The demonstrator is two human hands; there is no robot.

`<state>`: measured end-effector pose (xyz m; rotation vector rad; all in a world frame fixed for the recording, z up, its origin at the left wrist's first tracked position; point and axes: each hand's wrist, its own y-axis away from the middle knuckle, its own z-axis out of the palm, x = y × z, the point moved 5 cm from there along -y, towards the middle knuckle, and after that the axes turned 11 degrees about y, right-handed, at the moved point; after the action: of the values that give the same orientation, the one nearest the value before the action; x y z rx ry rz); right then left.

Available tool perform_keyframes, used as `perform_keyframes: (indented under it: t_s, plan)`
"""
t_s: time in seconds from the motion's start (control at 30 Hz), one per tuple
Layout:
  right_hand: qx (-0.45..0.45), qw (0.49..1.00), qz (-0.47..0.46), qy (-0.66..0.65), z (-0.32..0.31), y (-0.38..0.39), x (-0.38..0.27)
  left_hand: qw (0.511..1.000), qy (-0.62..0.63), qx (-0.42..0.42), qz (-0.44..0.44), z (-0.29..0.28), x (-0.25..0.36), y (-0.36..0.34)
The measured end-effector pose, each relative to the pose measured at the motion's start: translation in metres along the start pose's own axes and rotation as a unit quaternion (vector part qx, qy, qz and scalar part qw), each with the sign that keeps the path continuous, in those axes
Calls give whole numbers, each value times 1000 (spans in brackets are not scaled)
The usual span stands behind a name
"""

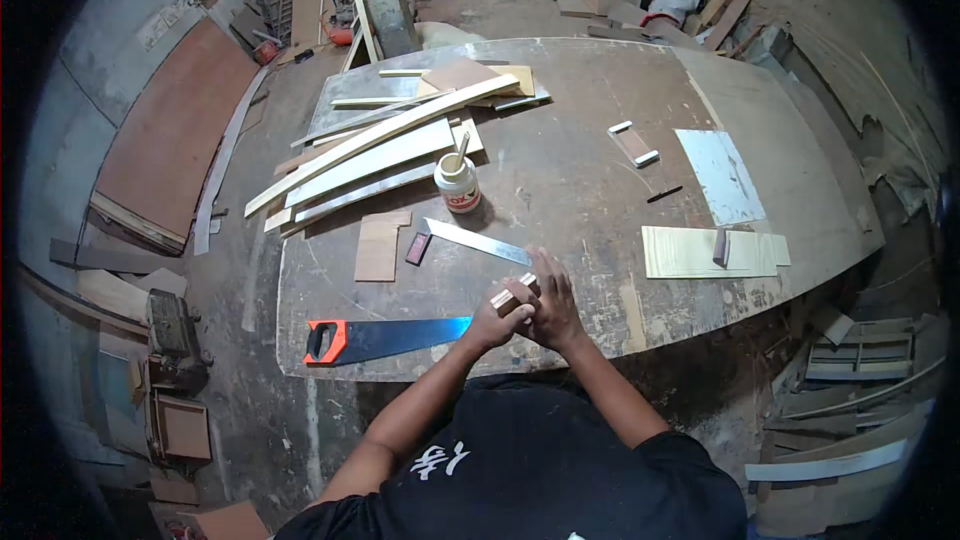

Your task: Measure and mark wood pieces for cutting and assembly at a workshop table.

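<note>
Near the front edge of the table, my left hand (pixel 489 323) is closed round a small layered wooden block (pixel 513 293). My right hand (pixel 553 308) presses on the same block from the other side, its fingers reaching forward. The fingers hide much of the block. Just beyond them lies the metal blade (pixel 480 242) of what looks like a try square, with its dark red handle (pixel 418 248). A handsaw (pixel 390 339) with an orange and black handle lies left of my hands, its blade running toward my left wrist.
A white glue bottle (pixel 458 185) with a stick in it stands beside stacked boards (pixel 370 165). A notched brown panel (pixel 378 247) lies left. To the right are a pale board (pixel 705 253) bearing a small block, a white sheet (pixel 720 177), a black pen (pixel 664 194) and a small wooden assembly (pixel 634 144).
</note>
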<state>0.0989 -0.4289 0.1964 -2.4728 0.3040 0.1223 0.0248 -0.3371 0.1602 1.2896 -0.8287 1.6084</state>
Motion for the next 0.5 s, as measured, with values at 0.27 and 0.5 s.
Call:
perform_keyframes:
  t_s: [0.27, 0.5]
  plan:
    - [6, 998, -6, -61, 8, 7, 3, 999, 33, -9, -40, 1, -5, 5]
    - [-91, 995, 5, -37, 32, 36, 7, 987, 66, 39, -138, -8, -61, 12]
